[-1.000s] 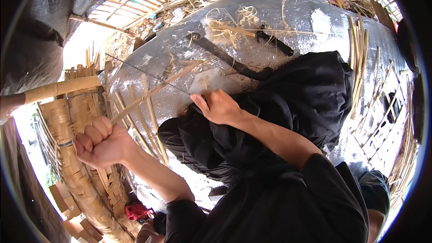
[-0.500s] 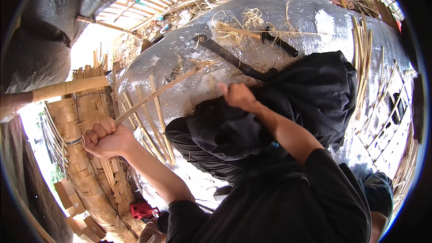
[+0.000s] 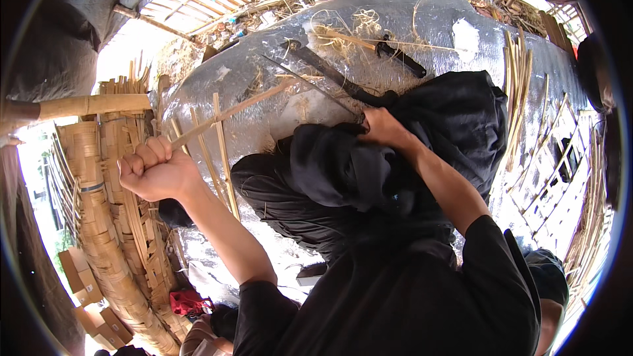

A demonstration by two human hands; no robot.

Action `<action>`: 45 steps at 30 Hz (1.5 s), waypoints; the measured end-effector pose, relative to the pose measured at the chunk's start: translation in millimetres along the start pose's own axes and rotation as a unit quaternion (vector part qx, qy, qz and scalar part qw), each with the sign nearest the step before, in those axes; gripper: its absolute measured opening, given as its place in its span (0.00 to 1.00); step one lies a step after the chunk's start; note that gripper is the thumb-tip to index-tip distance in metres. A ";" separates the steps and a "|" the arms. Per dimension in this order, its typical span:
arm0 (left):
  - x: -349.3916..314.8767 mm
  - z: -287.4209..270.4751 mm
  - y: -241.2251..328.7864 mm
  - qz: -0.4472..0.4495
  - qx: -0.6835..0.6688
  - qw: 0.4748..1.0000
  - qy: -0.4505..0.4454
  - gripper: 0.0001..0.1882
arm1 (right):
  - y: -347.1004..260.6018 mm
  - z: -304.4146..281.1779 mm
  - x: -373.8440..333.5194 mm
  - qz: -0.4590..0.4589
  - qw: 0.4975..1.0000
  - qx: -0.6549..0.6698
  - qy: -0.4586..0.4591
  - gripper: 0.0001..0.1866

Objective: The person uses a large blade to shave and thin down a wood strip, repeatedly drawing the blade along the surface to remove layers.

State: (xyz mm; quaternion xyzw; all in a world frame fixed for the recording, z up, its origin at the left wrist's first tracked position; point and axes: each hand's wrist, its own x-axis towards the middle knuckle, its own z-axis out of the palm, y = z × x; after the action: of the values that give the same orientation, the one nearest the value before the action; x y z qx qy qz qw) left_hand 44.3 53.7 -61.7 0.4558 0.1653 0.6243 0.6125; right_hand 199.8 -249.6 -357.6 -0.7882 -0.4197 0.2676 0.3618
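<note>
While the left hand (image 3: pixel 158 168) is clenched round the near end of a flat bamboo strip (image 3: pixel 244 106), the right hand (image 3: pixel 384 126) grips a long thin knife (image 3: pixel 310 84), handle hidden. Strip slants up and away over the silver sheet (image 3: pixel 428 10); its far end is at the blade, contact unclear. Black cloth (image 3: pixel 330 165) below the right hand. Beyond: dark bar (image 3: pixel 330 76), black-handled tool (image 3: pixel 407 63), curly shavings (image 3: pixel 366 23). Loose sticks (image 3: pixel 223 151) near the left hand, stick bundle (image 3: pixel 517 99) far right.

Bamboo strip (image 3: pixel 231 113) and blade (image 3: pixel 310 84) in hands (image 3: pixel 158 170)
</note>
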 end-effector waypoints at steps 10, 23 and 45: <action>-16.8 41.3 -9.6 0.027 0.015 1.000 0.006 0.25 | -182.2 -55.5 30.7 -0.071 0.981 0.060 0.169 0.30; -24.3 64.8 -16.4 0.055 0.034 0.998 -0.020 0.26 | -218.0 7.3 43.8 -0.016 0.952 0.252 0.170 0.27; -35.3 108.7 -28.3 0.095 0.096 0.985 0.103 0.26 | -240.8 30.3 63.0 -0.043 0.936 0.269 0.223 0.25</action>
State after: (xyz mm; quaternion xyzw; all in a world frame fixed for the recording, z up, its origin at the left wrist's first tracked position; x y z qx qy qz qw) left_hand 139.7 -11.4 -38.7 0.4597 0.2426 0.7045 0.4832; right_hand 96.9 -92.3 -191.7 -0.6825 -0.2738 0.1718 0.6555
